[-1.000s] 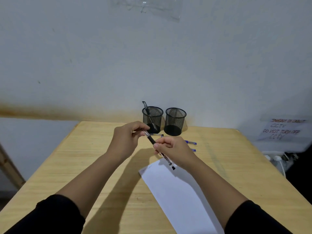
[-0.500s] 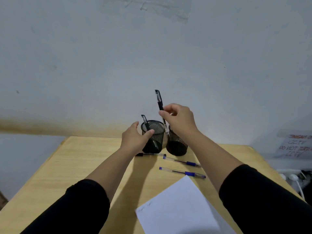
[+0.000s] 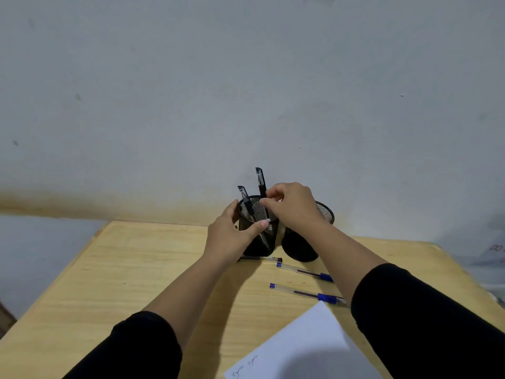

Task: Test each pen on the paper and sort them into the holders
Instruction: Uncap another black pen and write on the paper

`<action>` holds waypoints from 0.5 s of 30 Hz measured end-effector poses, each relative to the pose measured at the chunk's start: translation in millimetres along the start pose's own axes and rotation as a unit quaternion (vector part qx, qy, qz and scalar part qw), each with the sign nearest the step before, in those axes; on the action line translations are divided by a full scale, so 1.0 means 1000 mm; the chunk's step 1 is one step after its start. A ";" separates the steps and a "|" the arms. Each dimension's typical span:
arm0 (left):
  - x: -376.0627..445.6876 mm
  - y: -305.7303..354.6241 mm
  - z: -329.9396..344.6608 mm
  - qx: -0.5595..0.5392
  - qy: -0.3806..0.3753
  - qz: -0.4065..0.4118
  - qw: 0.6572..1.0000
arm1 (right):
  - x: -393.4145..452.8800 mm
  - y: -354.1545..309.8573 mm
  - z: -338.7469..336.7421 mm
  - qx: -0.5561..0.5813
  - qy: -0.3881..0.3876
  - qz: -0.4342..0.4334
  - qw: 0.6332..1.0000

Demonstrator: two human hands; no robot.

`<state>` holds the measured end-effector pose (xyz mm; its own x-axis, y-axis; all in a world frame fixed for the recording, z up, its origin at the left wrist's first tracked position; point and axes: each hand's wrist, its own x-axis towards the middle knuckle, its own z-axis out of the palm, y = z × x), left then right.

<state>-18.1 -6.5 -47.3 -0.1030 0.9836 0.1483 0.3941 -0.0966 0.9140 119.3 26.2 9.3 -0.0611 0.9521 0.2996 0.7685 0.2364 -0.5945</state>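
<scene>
The left hand [image 3: 232, 239] grips the left mesh holder [image 3: 258, 228], fingers behind its wall and thumb across its front, steadying it at the far edge of the wooden table [image 3: 136, 269]. Inside this holder one black pen [image 3: 246, 201] already leans against the left rim. Just right of it, the right hand [image 3: 292, 205] pinches a second black pen [image 3: 261, 184] by its barrel, capped end up, lower end already within the holder mouth. Risk: if the pinch releases while the pen is tilted, the pen may catch the rim or tip the light holder; the left-hand brace limits this. This pen is slim, with a black cap and clip; its lower barrel shows through the mesh. Right of the left holder, the second mesh holder [image 3: 325, 212] stands largely hidden behind the right forearm. In front of the holders lie a black-capped pen [image 3: 262, 259] and two blue-capped pens [image 3: 303, 272] [image 3: 303, 292], apparently untested; nearer still lies the paper [image 3: 300, 348] with scribbles.
</scene>
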 end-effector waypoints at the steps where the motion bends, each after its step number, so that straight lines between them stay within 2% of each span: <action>1: 0.000 0.000 0.000 0.001 -0.001 0.000 1.000 | 0.000 0.001 0.001 -0.005 -0.004 0.003 1.000; 6: -0.001 -0.001 -0.004 0.012 -0.003 -0.006 1.000 | -0.003 0.001 0.004 -0.008 -0.010 0.005 1.000; 10: -0.011 -0.009 -0.016 0.062 -0.009 -0.002 0.998 | -0.029 0.001 0.009 -0.007 0.079 -0.047 0.996; 13: -0.021 -0.019 -0.030 0.145 -0.013 0.016 0.989 | -0.063 0.002 0.022 0.015 0.156 -0.128 0.979; 15: -0.027 -0.026 -0.038 0.196 -0.022 0.021 0.980 | -0.086 0.005 0.034 0.026 0.154 -0.154 0.976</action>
<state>-60.0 -35.8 -60.8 -0.0443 0.9864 0.1581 0.7184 -0.0786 0.6912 106.6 -47.7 -45.1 -0.0844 0.7327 0.6753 0.7094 0.5201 -0.4756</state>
